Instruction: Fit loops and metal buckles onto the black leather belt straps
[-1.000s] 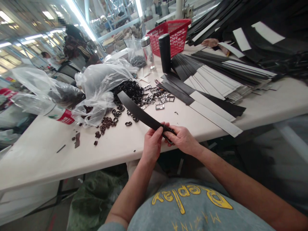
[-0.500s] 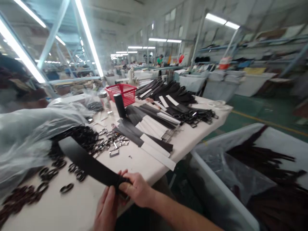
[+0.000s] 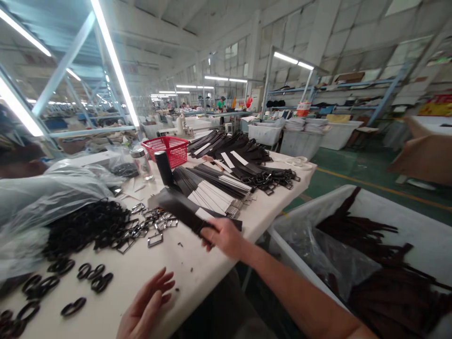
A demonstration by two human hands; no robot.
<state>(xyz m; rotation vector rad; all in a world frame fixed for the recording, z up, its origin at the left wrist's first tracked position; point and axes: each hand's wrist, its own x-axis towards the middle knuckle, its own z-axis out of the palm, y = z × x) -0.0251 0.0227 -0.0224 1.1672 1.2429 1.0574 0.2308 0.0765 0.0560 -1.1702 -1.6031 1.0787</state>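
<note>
My right hand point(image 3: 226, 236) grips one end of a black strap point(image 3: 180, 209), which reaches up and left over the table, partly over the fanned straps with white ends point(image 3: 213, 195). My left hand point(image 3: 150, 301) is empty, its fingers apart, near the table's front edge. Metal buckles point(image 3: 155, 240) lie in a loose heap left of the strap. Black loops point(image 3: 86, 226) are piled beside them, and several more point(image 3: 73, 307) lie scattered at the lower left. Behind the held strap stands a dark cylinder point(image 3: 164, 168).
A red basket point(image 3: 169, 148) and a glass jar point(image 3: 141, 165) stand farther back. Black straps with buckles point(image 3: 243, 157) are heaped behind. Plastic sheeting point(image 3: 52, 188) covers the left side. A white bin point(image 3: 303, 268) with dark strips stands at the right. A distant person point(image 3: 221, 103) wears green.
My right hand has moved up and right with the strap, swinging it over the fanned straps. My left hand has let go of the strap and opened. The view has turned slightly right.
</note>
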